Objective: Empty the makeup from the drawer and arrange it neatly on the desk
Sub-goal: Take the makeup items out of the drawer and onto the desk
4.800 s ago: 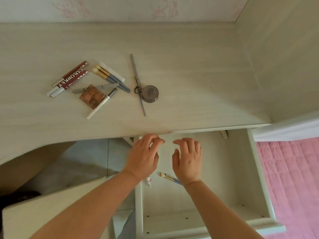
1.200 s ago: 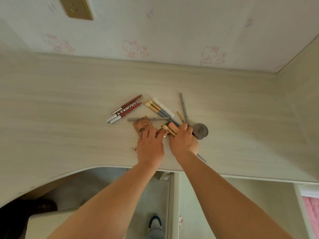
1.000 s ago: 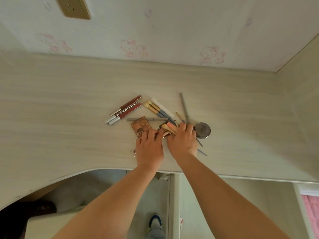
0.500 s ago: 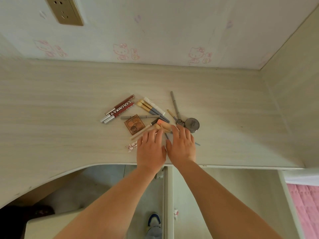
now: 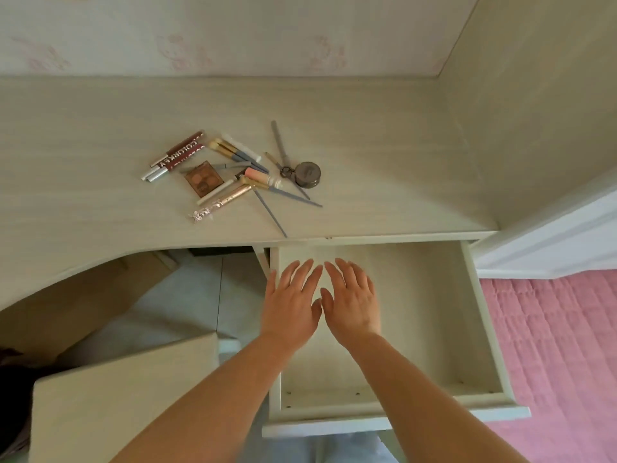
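The pale drawer (image 5: 480, 315) is pulled out below the desk edge; its visible floor is bare. My left hand (image 5: 290, 300) and my right hand (image 5: 352, 299) hover side by side over its back left part, fingers straight, holding nothing. On the desk (image 5: 384, 155) lies a loose pile of makeup: two dark red lip tubes (image 5: 177, 155), a brown eyeshadow palette (image 5: 203, 178), gold-handled brushes (image 5: 233, 150), a pink tube (image 5: 257, 175), a rose-gold glittery wand (image 5: 220, 202), thin grey pencils (image 5: 270, 212) and a round grey compact (image 5: 307, 174).
A pale stool or box top (image 5: 117, 389) stands at the lower left beside the drawer. A pink quilted bed cover (image 5: 561, 345) lies to the right. The wall (image 5: 534, 95) closes the desk's right side. Tiled floor (image 5: 187, 305) shows under the desk.
Both hands let go of the brushes and tubes on the desk pile and drew back, down over the open drawer. My view tilted down from the wall to the drawer.
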